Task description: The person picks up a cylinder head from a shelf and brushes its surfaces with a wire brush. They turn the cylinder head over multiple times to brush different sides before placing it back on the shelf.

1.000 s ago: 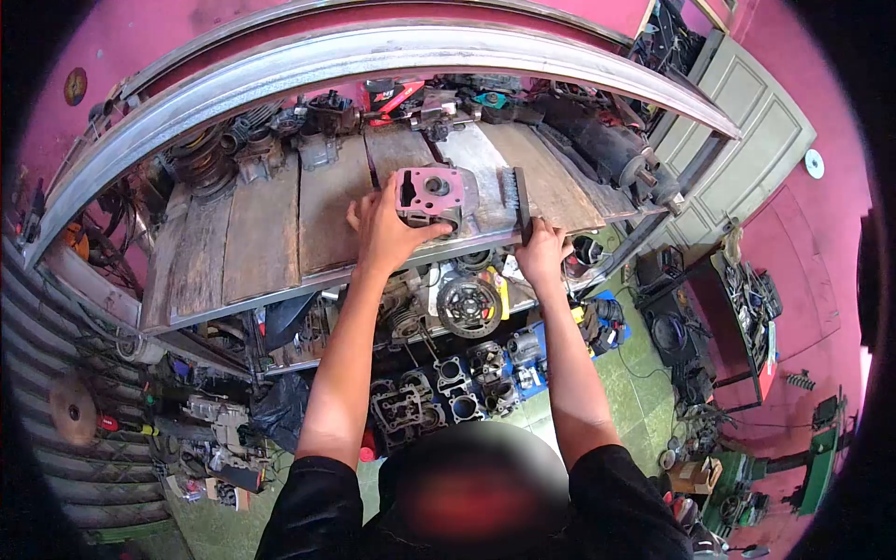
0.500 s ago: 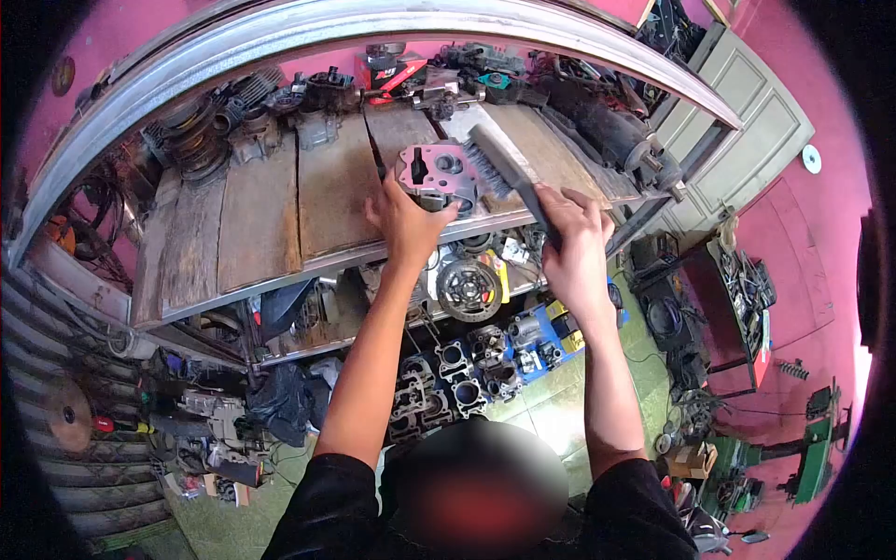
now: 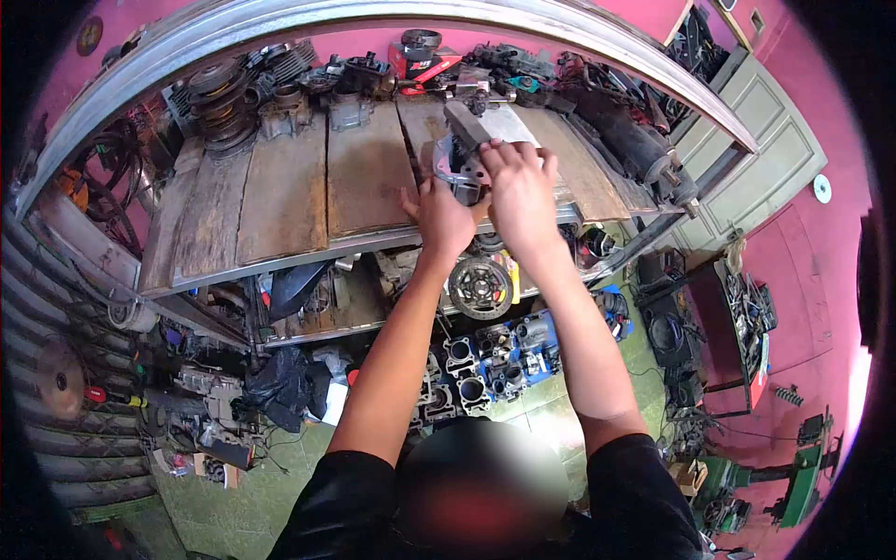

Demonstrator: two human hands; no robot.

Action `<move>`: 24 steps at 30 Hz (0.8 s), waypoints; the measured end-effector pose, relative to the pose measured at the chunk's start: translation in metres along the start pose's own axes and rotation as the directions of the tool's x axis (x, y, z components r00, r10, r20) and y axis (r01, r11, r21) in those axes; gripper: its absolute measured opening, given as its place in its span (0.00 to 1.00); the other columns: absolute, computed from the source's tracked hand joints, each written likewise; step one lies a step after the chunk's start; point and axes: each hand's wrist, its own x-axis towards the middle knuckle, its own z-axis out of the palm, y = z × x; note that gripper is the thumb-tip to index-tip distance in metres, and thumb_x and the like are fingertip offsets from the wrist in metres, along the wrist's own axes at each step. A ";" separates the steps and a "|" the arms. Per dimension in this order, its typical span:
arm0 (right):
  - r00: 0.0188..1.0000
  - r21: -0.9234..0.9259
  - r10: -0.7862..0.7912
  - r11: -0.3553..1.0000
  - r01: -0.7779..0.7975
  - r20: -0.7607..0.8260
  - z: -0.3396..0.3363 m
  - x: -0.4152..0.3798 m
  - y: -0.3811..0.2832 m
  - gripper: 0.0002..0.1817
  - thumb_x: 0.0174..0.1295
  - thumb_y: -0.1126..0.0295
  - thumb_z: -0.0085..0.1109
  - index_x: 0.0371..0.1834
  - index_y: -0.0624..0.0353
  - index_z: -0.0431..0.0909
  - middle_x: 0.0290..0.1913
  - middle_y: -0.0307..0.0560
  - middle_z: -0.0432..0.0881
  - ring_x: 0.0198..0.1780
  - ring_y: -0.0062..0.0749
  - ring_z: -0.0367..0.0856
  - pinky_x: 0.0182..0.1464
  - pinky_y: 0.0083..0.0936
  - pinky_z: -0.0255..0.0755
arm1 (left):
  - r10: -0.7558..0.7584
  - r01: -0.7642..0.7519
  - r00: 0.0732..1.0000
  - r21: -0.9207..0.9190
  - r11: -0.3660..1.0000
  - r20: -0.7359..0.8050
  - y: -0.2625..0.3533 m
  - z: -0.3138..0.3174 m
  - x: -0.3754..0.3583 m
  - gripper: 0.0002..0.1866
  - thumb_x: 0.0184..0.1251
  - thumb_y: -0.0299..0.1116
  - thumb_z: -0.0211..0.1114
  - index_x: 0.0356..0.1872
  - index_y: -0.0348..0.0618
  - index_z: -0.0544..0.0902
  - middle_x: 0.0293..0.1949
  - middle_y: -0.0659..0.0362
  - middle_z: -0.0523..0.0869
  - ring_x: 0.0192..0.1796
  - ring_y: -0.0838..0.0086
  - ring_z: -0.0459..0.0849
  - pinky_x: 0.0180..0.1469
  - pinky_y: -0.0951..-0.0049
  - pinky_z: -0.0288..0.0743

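My left hand (image 3: pixel 445 220) grips a grey metal engine part (image 3: pixel 446 164) with holes in its flat face, near the front edge of the wooden bench. My right hand (image 3: pixel 521 182) is closed on a wire brush (image 3: pixel 467 125). The brush lies over the right side of the engine part, and its bristles are hidden. Both hands are close together, with the part between them and the brush.
Old engine parts (image 3: pixel 349 110), a red box (image 3: pixel 425 70) and a dark cylinder (image 3: pixel 623 140) line the back of the wooden bench (image 3: pixel 280 196). Below are a brake disc (image 3: pixel 481 287) and several cylinder blocks (image 3: pixel 471 390). A metal beam (image 3: pixel 373 19) crosses above.
My right hand has moved left and turned, bringing the brush from beside the engine part onto it. The part is now tilted and further right in my left hand. The view has shifted slightly.
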 end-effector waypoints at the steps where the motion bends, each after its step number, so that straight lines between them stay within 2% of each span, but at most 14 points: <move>1: 1.000 0.055 0.000 0.998 0.002 -0.024 0.004 0.000 0.006 0.32 0.50 0.80 0.67 0.64 0.60 0.84 0.63 0.49 0.87 0.67 0.45 0.79 0.70 0.46 0.66 | -0.004 0.004 1.000 -0.010 1.000 -0.001 0.003 -0.003 0.001 0.57 0.53 0.62 0.82 0.79 0.38 0.70 0.64 0.37 0.84 0.74 0.48 0.78 0.81 0.25 0.35; 4: 0.995 0.082 -0.097 0.992 0.095 0.024 -0.027 -0.019 0.007 0.35 0.47 0.83 0.65 0.65 0.59 0.84 0.62 0.48 0.87 0.66 0.46 0.80 0.71 0.45 0.65 | -0.010 0.010 0.999 0.002 1.000 0.037 0.007 -0.010 0.004 0.57 0.51 0.62 0.83 0.78 0.38 0.72 0.60 0.38 0.88 0.70 0.48 0.82 0.82 0.26 0.35; 7: 0.988 0.134 -0.152 0.980 0.148 0.017 -0.063 -0.049 0.009 0.35 0.45 0.80 0.66 0.65 0.61 0.84 0.61 0.46 0.86 0.67 0.44 0.79 0.71 0.46 0.65 | -0.030 0.028 0.998 0.044 0.999 0.057 0.014 -0.017 0.002 0.56 0.50 0.62 0.84 0.76 0.36 0.74 0.57 0.38 0.90 0.68 0.48 0.84 0.83 0.27 0.35; 9: 0.989 0.130 -0.149 0.981 0.145 0.024 -0.064 -0.053 0.009 0.37 0.44 0.80 0.66 0.65 0.60 0.84 0.61 0.45 0.87 0.67 0.44 0.79 0.71 0.46 0.65 | -0.034 0.030 0.996 0.048 0.998 0.080 0.011 -0.012 0.003 0.56 0.50 0.61 0.84 0.75 0.35 0.74 0.57 0.38 0.90 0.68 0.49 0.84 0.83 0.28 0.35; 10: 0.990 0.129 -0.137 0.983 0.131 0.035 -0.063 -0.057 0.010 0.39 0.42 0.80 0.66 0.66 0.60 0.84 0.61 0.44 0.87 0.68 0.44 0.79 0.71 0.45 0.65 | -0.007 0.006 0.999 0.033 0.999 0.032 0.008 -0.008 0.002 0.55 0.49 0.62 0.84 0.74 0.34 0.75 0.56 0.38 0.90 0.67 0.49 0.85 0.83 0.28 0.36; 12: 0.994 0.149 -0.108 0.983 0.107 0.000 -0.045 -0.042 0.009 0.35 0.47 0.83 0.65 0.65 0.57 0.85 0.59 0.44 0.87 0.66 0.44 0.80 0.69 0.44 0.66 | 0.024 -0.023 1.000 0.019 1.000 -0.010 0.008 -0.007 0.002 0.55 0.49 0.62 0.84 0.73 0.34 0.76 0.55 0.38 0.91 0.67 0.49 0.85 0.84 0.29 0.36; 14: 0.993 0.084 -0.106 0.990 0.110 -0.053 -0.019 -0.020 0.009 0.34 0.47 0.82 0.65 0.64 0.57 0.85 0.59 0.44 0.88 0.64 0.43 0.80 0.68 0.44 0.66 | -0.041 0.024 0.992 0.135 0.991 0.123 0.010 -0.017 0.007 0.53 0.50 0.63 0.83 0.72 0.35 0.77 0.54 0.38 0.91 0.66 0.49 0.86 0.84 0.30 0.38; 15: 0.993 0.086 -0.104 0.990 0.109 -0.058 -0.007 -0.008 0.009 0.34 0.47 0.82 0.65 0.64 0.57 0.85 0.59 0.44 0.88 0.64 0.43 0.80 0.68 0.44 0.66 | -0.030 0.009 0.994 0.193 0.981 0.108 0.010 -0.016 0.009 0.52 0.52 0.64 0.82 0.71 0.34 0.78 0.54 0.39 0.92 0.66 0.50 0.86 0.83 0.30 0.38; 17: 1.000 0.159 -0.029 0.987 0.029 0.000 0.005 0.007 0.009 0.33 0.48 0.83 0.64 0.64 0.56 0.86 0.59 0.45 0.88 0.63 0.44 0.81 0.69 0.44 0.66 | -0.015 0.002 0.996 0.146 0.989 0.085 0.013 -0.020 0.008 0.51 0.52 0.64 0.81 0.70 0.35 0.79 0.54 0.40 0.92 0.66 0.51 0.87 0.83 0.30 0.38; 19: 0.998 0.173 -0.062 0.983 0.062 -0.005 0.002 0.005 0.014 0.31 0.50 0.81 0.65 0.62 0.56 0.86 0.60 0.44 0.88 0.62 0.43 0.81 0.70 0.45 0.66 | 0.002 -0.008 0.998 0.097 0.995 0.064 0.019 -0.028 0.011 0.50 0.53 0.64 0.81 0.69 0.35 0.80 0.55 0.41 0.92 0.66 0.51 0.87 0.84 0.30 0.38; 21: 0.995 0.184 -0.097 0.978 0.096 -0.003 -0.014 -0.005 0.018 0.28 0.51 0.80 0.66 0.60 0.55 0.87 0.62 0.43 0.87 0.62 0.42 0.81 0.70 0.46 0.65 | -0.088 0.047 0.959 0.156 0.987 0.268 0.024 -0.036 0.014 0.51 0.54 0.65 0.80 0.71 0.36 0.79 0.57 0.41 0.92 0.67 0.52 0.86 0.84 0.30 0.36; 22: 0.990 0.167 -0.140 0.977 0.134 0.028 -0.030 -0.015 0.019 0.29 0.51 0.81 0.66 0.61 0.55 0.86 0.62 0.42 0.87 0.62 0.42 0.81 0.71 0.47 0.65 | -0.085 0.045 0.960 0.152 0.987 0.266 0.024 -0.035 0.014 0.51 0.54 0.65 0.80 0.71 0.36 0.79 0.57 0.41 0.92 0.67 0.52 0.86 0.84 0.30 0.36; 24: 0.981 0.148 -0.184 0.974 0.174 0.057 -0.052 -0.034 0.018 0.29 0.51 0.81 0.65 0.61 0.55 0.86 0.61 0.42 0.87 0.62 0.42 0.81 0.71 0.47 0.65 | -0.004 -0.020 0.988 0.151 0.988 0.156 0.015 -0.025 0.011 0.53 0.54 0.65 0.80 0.74 0.36 0.77 0.55 0.41 0.93 0.66 0.52 0.87 0.84 0.30 0.33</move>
